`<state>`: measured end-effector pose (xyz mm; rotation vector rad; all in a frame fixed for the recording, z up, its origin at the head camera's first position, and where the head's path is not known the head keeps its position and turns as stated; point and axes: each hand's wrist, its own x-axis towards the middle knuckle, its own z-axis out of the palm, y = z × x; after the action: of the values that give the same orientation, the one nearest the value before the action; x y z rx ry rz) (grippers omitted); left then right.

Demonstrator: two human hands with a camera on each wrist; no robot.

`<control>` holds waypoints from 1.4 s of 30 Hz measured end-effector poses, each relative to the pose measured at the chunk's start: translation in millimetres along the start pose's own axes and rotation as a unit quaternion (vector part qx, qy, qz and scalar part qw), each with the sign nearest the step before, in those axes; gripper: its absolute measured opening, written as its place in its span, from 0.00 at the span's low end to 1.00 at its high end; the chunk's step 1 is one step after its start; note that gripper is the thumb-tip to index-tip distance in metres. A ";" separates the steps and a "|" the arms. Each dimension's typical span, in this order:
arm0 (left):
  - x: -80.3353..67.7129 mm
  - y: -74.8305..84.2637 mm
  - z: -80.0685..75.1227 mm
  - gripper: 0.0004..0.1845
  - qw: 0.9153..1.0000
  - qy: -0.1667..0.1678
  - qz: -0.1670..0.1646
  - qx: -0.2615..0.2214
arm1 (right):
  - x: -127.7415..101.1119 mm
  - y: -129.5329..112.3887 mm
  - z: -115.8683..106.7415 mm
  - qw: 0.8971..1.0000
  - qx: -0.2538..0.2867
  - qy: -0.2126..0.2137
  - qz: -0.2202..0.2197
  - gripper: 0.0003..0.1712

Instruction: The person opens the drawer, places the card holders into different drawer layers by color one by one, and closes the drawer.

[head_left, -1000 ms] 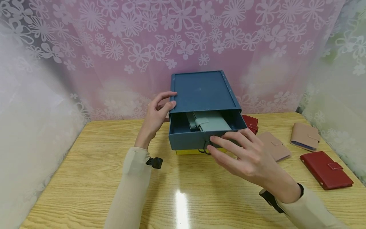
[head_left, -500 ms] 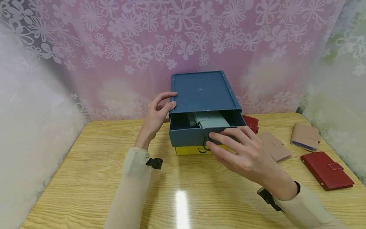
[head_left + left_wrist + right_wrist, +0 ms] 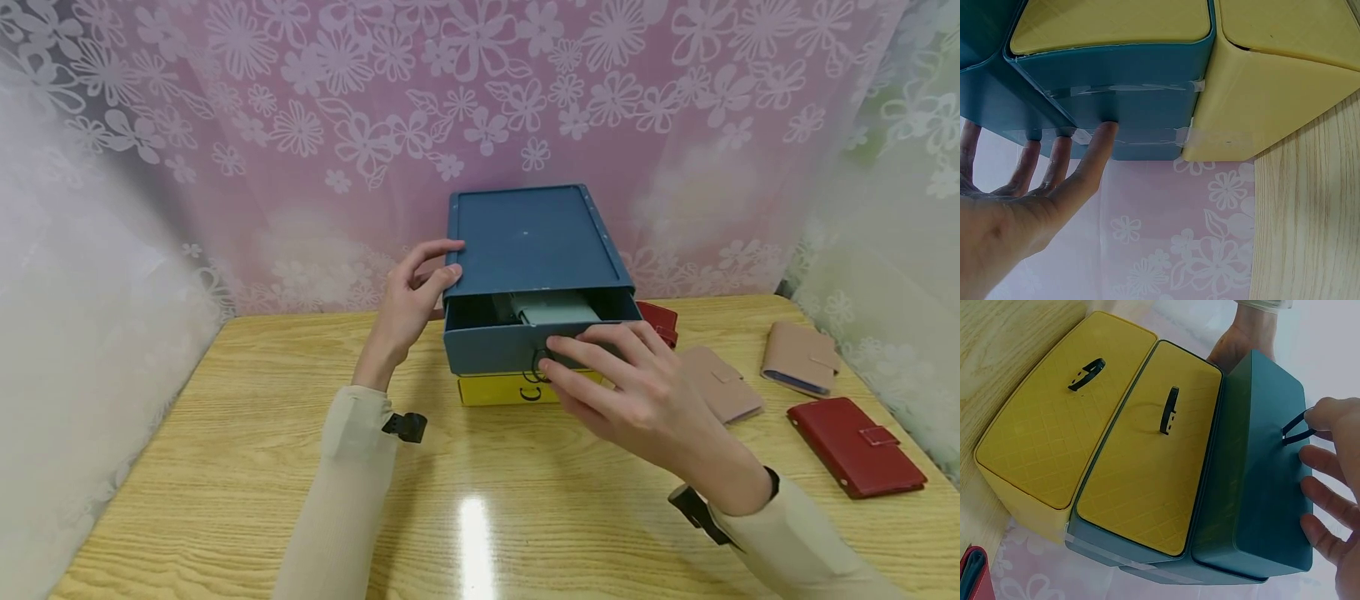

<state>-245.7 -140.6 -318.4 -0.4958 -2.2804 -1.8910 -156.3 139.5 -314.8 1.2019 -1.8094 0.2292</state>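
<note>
The stack of drawer boxes has a blue top [image 3: 525, 242], and its uppermost blue drawer [image 3: 487, 350] stands partly out. Inside lies a pale green wallet-like case [image 3: 555, 308], its front part hidden behind the drawer wall. My right hand [image 3: 637, 383] presses spread fingertips [image 3: 1315, 534] against the drawer front, the thumb touching its black handle [image 3: 1297, 428]. With the left hand [image 3: 408, 304] I brace the stack's left side; in the left wrist view several fingers [image 3: 1094, 156] rest straight against the blue side wall [image 3: 1129, 106].
Below sit two yellow drawer fronts [image 3: 1154, 456], each with a black handle. To the right on the wooden table [image 3: 300, 358] lie a red snap case [image 3: 855, 446], two beige ones [image 3: 798, 354], and another red one [image 3: 660, 323] partly behind the stack. A pink flowered curtain [image 3: 337, 167] hangs behind.
The blue drawer has slid further into its housing, my right hand moving with it, so less of the green case shows and more of the yellow drawer does. The left hand stays put.
</note>
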 end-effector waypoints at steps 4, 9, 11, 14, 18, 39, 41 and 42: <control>0.3 -0.6 0.1 0.20 1.000 0.001 0.001 0.000 | 0.8 1.6 1.8 1.000 0.005 0.001 0.009 0.16; -1.0 -0.5 0.0 0.20 1.000 -0.002 0.002 -0.004 | 0.8 4.5 4.5 1.000 0.008 -0.006 0.022 0.17; -1.5 -0.1 0.1 0.20 1.000 -0.003 0.002 -0.004 | 0.6 5.8 5.4 1.000 0.006 -0.009 0.025 0.17; -1.7 0.4 0.4 0.20 1.000 -0.005 0.002 -0.006 | 0.5 7.4 7.1 1.000 0.006 -0.009 0.027 0.17; -1.4 0.3 0.4 0.20 1.000 -0.005 0.004 -0.007 | 1.2 9.7 9.8 1.000 0.005 -0.006 0.026 0.16; 0.2 1.1 1.4 0.21 0.999 -0.008 0.000 -0.038 | 1.3 20.7 22.4 0.999 0.008 -0.001 0.032 0.17; 0.1 1.1 1.3 0.21 0.999 -0.008 0.000 -0.038 | 1.1 21.3 23.2 0.999 0.008 -0.001 0.033 0.18; 0.2 1.1 1.4 0.21 0.999 -0.008 0.000 -0.037 | 0.9 21.6 23.6 0.999 0.009 -0.002 0.034 0.18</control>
<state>-245.4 -139.0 -317.5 -0.5210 -2.2268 -1.9849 -187.6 136.0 -320.5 1.1552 -1.8569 0.2832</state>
